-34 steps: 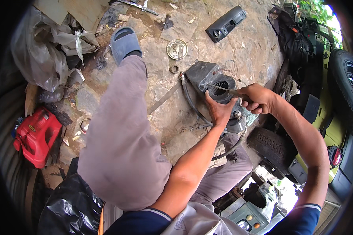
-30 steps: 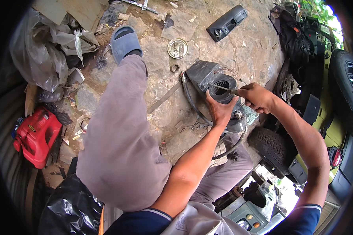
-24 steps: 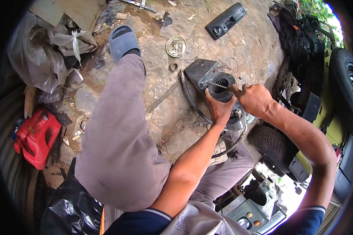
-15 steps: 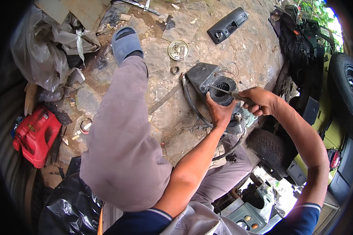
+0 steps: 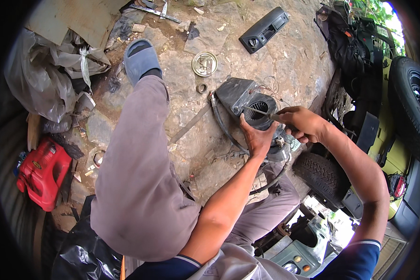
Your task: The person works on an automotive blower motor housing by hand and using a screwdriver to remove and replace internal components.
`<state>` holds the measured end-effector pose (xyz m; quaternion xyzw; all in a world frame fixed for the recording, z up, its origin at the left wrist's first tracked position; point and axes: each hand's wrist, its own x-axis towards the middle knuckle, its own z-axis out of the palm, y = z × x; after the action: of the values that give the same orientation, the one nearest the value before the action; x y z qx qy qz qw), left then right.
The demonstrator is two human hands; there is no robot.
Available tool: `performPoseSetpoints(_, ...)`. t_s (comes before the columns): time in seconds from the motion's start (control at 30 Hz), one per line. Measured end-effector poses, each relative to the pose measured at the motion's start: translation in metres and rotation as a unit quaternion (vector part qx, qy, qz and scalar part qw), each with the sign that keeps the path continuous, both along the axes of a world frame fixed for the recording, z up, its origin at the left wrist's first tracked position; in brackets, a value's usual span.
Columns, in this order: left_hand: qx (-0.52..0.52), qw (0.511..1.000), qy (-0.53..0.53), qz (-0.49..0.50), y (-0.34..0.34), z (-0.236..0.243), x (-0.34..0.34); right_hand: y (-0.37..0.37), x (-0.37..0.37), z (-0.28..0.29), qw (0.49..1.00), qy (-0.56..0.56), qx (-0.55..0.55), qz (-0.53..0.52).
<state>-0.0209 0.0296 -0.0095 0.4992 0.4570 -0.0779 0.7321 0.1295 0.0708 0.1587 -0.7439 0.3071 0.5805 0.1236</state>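
Note:
My left hand (image 5: pixel 258 140) grips the lower rim of a black blower housing (image 5: pixel 234 93), thumb and fingers spread around its round opening, where a ribbed fan wheel (image 5: pixel 257 106) shows. My right hand (image 5: pixel 304 125) is closed on the handle of a screwdriver (image 5: pixel 261 112); its thin shaft reaches across the opening to the housing's body, near a fastening point too small to make out. A black hose (image 5: pixel 222 124) curves along the housing's left side, and thin wires (image 5: pixel 270 86) stick up behind it.
My legs flank the housing. Around are a black panel (image 5: pixel 263 29), round tin (image 5: pixel 204 64), small ring (image 5: pixel 200 87), red jerrycan (image 5: pixel 42 172), plastic sheeting (image 5: pixel 46 79), a green vehicle (image 5: pixel 378 135) with tyres (image 5: pixel 317 172) at right, and a corrugated wall (image 5: pixel 9 196) at left.
My right hand has turned on the screwdriver, knuckles rolling up and back. My left hand stays on the housing. The view has shifted slightly, so the floor's objects sit a little lower and further left.

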Motion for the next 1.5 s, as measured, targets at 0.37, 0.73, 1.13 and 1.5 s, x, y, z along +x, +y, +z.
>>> performPoseSetpoints(0.37,0.054,0.998,-0.008,-0.01,-0.001,-0.004,0.0,0.006,-0.005,-0.009,0.988,-0.029,-0.035,0.146)
performPoseSetpoints(0.73,0.016,1.0,0.002,-0.008,0.004,0.0,0.001,0.008,0.01,-0.011,0.989,0.005,-0.039,0.145)
performPoseSetpoints(1.13,0.077,0.997,-0.009,-0.024,-0.002,-0.001,0.003,-0.05,-0.016,-0.041,0.902,-0.182,0.1,0.379)
performPoseSetpoints(1.5,0.057,0.998,-0.013,0.012,0.002,-0.003,0.005,-0.035,-0.003,-0.035,0.785,-0.149,0.105,0.592)
